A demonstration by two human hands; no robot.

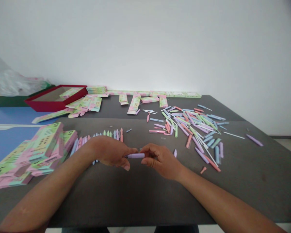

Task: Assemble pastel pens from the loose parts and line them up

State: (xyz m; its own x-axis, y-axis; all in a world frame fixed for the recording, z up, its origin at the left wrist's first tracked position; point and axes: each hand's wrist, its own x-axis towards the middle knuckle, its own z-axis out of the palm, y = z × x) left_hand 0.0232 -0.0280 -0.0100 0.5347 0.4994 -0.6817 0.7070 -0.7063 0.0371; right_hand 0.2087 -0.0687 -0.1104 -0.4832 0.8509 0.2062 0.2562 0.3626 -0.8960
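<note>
A light purple pen barrel lies level between my two hands, above the near part of the dark table. My left hand grips its left end between thumb and fingers. At its right end, the thumb and forefinger of my right hand close in a pinch; whether a small part sits between them I cannot make out. Behind my left hand runs a row of pastel pens, partly covered by the hand and wrist. A purple pen cap rests just right of my right hand.
Loose pen parts and white refills are scattered at the right. Printed pink-and-green boxes are stacked at the left. Farther back are a red tray, flattened cartons, a plastic bag and boxes along the wall.
</note>
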